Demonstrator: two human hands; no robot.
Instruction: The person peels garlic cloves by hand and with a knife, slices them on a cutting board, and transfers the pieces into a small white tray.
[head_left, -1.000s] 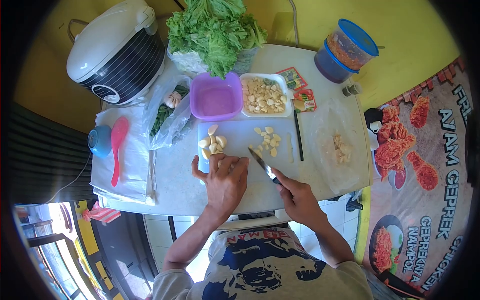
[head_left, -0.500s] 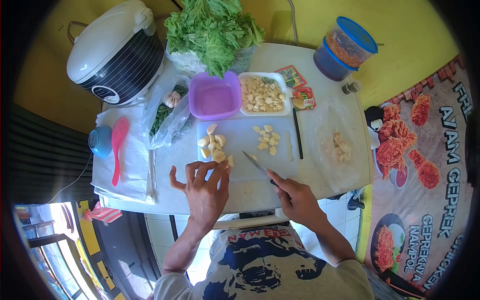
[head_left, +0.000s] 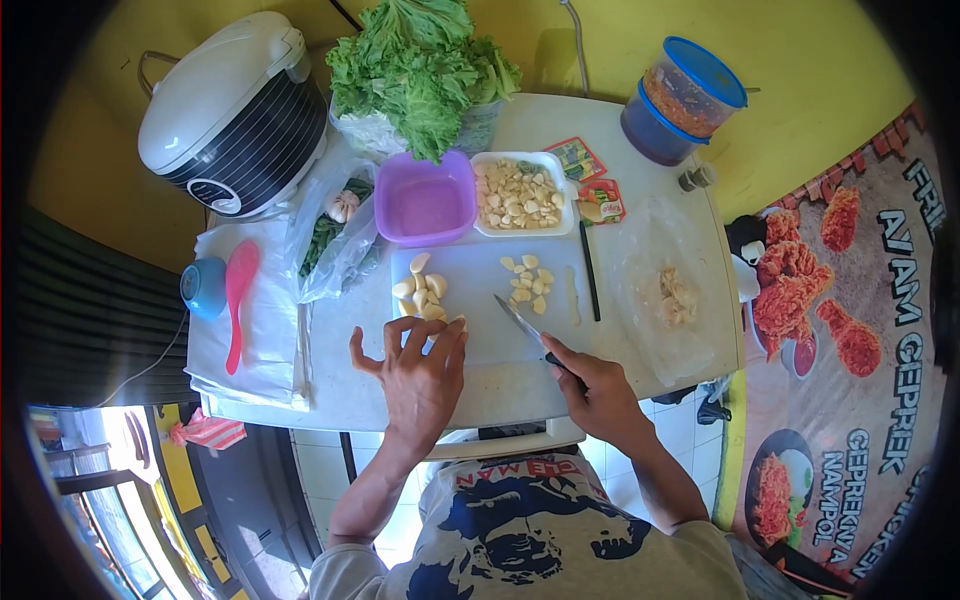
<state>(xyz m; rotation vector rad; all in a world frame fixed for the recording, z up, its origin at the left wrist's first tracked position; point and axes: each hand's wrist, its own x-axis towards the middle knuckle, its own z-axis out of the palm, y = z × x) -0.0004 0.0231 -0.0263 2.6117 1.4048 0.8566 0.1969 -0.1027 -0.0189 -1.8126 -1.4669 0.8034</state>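
Observation:
My right hand (head_left: 605, 395) grips a small knife (head_left: 518, 318) by its dark handle, the blade angled up and left over the white cutting board (head_left: 490, 345). At the board's lower left, my left hand (head_left: 415, 385) pinches a garlic clove (head_left: 459, 323) at its fingertips, partly hidden by the fingers. Just beyond those fingers lies a pile of peeled garlic cloves (head_left: 420, 288). Smaller garlic pieces (head_left: 528, 282) are scattered on the board's right half, past the knife tip.
Behind the board stand a purple tub (head_left: 425, 232) and a white tray (head_left: 514, 233) of garlic. A black stick (head_left: 589, 272) lies along the right edge, near a plastic bag with peelings (head_left: 675, 298). Lettuce (head_left: 415, 85), a rice cooker (head_left: 235, 110) and lidded containers (head_left: 685, 100) are farther back.
The knife has shifted slightly right and down, away from the left hand. My left fingers have closed in on the clove beside them. The whole view has tilted slightly.

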